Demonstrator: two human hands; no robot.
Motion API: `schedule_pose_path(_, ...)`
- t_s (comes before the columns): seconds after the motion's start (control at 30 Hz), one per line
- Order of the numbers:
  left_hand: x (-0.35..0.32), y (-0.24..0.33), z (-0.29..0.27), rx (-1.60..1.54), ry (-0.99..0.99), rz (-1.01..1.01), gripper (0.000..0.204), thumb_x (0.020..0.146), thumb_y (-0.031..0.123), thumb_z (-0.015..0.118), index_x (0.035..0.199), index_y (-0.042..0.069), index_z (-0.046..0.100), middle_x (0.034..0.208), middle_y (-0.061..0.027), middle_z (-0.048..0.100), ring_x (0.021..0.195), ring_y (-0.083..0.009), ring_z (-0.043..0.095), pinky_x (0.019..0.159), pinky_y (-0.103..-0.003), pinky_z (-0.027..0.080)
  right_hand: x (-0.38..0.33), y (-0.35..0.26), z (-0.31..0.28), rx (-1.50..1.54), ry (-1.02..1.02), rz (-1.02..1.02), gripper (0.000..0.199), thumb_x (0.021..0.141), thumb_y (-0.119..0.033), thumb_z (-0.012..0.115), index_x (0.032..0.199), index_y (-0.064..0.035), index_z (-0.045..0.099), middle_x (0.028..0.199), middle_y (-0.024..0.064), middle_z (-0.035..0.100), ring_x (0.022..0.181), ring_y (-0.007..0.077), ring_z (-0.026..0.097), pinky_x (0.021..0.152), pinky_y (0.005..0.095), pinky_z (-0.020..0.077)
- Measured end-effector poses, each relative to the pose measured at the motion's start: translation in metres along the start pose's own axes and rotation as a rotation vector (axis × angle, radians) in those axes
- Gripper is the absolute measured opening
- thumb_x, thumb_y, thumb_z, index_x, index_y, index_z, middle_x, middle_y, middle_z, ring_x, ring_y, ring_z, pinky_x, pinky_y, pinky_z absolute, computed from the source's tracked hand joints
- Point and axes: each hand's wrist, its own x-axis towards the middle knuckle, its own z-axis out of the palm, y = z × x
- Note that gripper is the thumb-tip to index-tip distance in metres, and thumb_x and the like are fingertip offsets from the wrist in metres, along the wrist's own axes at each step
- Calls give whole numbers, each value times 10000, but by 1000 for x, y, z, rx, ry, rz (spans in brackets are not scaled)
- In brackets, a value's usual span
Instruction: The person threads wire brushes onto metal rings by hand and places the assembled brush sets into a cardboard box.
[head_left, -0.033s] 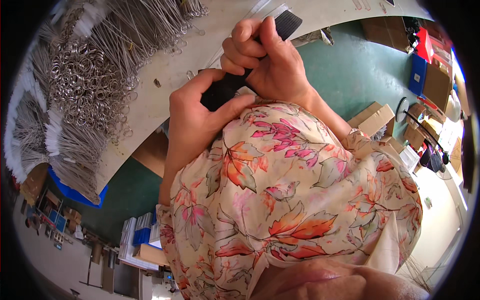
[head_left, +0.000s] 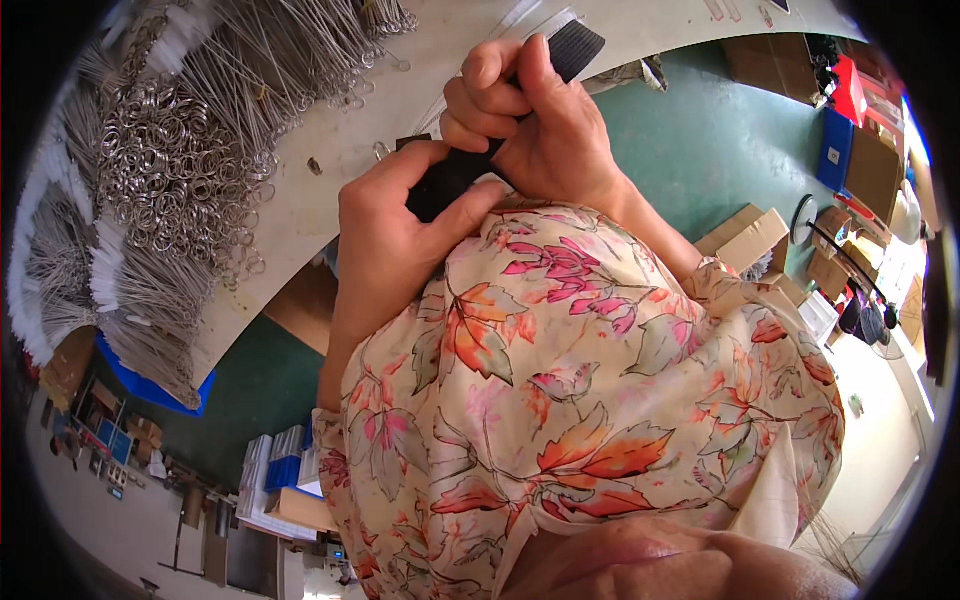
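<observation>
Both my hands grip one long black flat object (head_left: 446, 186) just above the white table (head_left: 330, 140). My left hand (head_left: 385, 245) wraps its lower end, thumb laid across it. My right hand (head_left: 530, 120) closes round the upper part, and the ribbed black tip (head_left: 578, 45) sticks out past the fingers. A heap of thin metal instruments with ring handles (head_left: 170, 170) covers the table to the left of my hands. My floral blouse (head_left: 600, 400) fills the lower middle and hides what lies under it.
White-tipped bundles of metal rods (head_left: 70, 290) lie at the table's left end. A blue bin (head_left: 150, 385) sits under that edge. On the green floor (head_left: 720, 140) to the right stand cardboard boxes (head_left: 750, 235) and red and blue crates (head_left: 840, 120).
</observation>
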Motion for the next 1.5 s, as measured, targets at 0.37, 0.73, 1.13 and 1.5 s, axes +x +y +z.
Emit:
schedule_pose_path(0.37, -14, -9, 0, 316, 145, 118, 243, 691, 172, 722, 822, 7, 602, 675, -133, 591, 563, -243, 572, 533, -315, 452, -2, -15, -8, -86, 253, -40, 384, 972, -390, 306, 821, -78, 472, 572, -54, 222, 486, 79, 188, 466, 245, 209)
schedule_pose_path(0.73, -4, -10, -1, 121, -26, 69, 242, 748, 163, 713, 859, -26, 609, 674, -45, 616, 598, -69, 515, 558, -242, 440, 1, -17, -12, -179, 203, -97, 381, 975, -384, 302, 834, -82, 485, 587, -54, 244, 495, 74, 195, 470, 234, 221)
schedule_pose_path(1.13, -3, -13, -1, 349, -162, 126, 229, 768, 182, 697, 803, -27, 610, 609, -71, 578, 550, -86, 451, 501, -264, 399, -13, -19, -12, -94, 467, 37, 379, 957, -397, 370, 756, -84, 440, 540, -53, 226, 441, 83, 199, 428, 256, 198)
schedule_pose_path(1.5, -37, -48, -26, -217, -163, -62, 620, 654, 7, 729, 1208, 27, 451, 1109, -60, 562, 978, -140, 533, 877, -256, 406, -2, -16, -21, -173, 363, -36, 356, 975, -367, 312, 834, -81, 470, 581, -51, 232, 492, 81, 207, 479, 238, 237)
